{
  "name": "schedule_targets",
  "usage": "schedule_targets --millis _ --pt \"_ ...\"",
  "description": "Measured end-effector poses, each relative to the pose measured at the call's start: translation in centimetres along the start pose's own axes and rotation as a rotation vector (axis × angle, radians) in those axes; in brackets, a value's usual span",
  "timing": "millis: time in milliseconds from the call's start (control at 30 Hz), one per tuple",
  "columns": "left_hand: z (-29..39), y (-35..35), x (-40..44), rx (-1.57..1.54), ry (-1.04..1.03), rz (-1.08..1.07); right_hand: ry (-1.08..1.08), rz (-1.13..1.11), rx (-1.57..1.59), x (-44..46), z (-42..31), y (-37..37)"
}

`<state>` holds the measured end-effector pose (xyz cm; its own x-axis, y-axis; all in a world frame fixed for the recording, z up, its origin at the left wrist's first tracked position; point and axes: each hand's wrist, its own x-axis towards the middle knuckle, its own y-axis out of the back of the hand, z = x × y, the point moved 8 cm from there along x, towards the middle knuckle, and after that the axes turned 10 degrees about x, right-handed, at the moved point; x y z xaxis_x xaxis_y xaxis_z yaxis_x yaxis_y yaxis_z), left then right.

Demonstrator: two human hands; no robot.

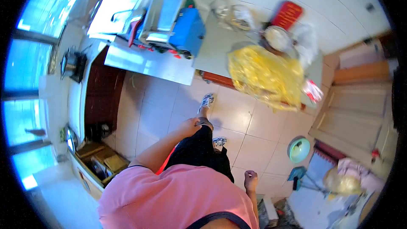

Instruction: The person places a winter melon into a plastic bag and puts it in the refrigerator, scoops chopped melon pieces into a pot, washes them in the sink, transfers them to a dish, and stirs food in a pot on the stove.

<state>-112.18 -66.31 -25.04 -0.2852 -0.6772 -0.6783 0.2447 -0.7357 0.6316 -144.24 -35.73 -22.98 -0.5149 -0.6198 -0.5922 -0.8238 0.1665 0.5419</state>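
My left hand hangs in front of my black trousers, close to the lower edge of the trouser leg. Its fingers look curled, and whatever they may hold is hidden. Beside my right hip, my right hand is loosely closed like a fist above the tiled floor, with nothing visible in it. A strip of red shows between my left forearm and the trousers. My feet, in patterned shoes, are apart on the tiles.
Ahead, the counter bears a blue box, a yellow plastic bag, a bowl and a red packet. A green basin and dustpan are at right, near a wooden door. An open drawer stands left.
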Motion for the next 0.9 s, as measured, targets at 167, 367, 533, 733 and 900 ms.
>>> schedule_targets --millis 167,367,533,733,900 --pt "15.5 -6.4 -1.8 0.232 -0.455 -0.020 -0.080 0.341 0.180 -11.8 13.9 6.4" --pt "34.2 -12.0 -9.5 0.575 -0.811 -0.172 -0.315 0.637 0.542 -22.4 28.1 5.7" --pt "42.9 -21.9 -10.5 0.639 -1.270 -0.291 -0.410 0.907 0.506 -26.1 24.9 10.0" --pt "53.1 -37.6 -12.4 0.941 -1.228 -0.587 -0.601 1.118 0.593 -30.3 28.3 16.2" --pt "63.9 -50.9 -22.1 1.117 -1.532 -0.667 -0.669 1.323 0.624 -35.5 33.0 20.8"
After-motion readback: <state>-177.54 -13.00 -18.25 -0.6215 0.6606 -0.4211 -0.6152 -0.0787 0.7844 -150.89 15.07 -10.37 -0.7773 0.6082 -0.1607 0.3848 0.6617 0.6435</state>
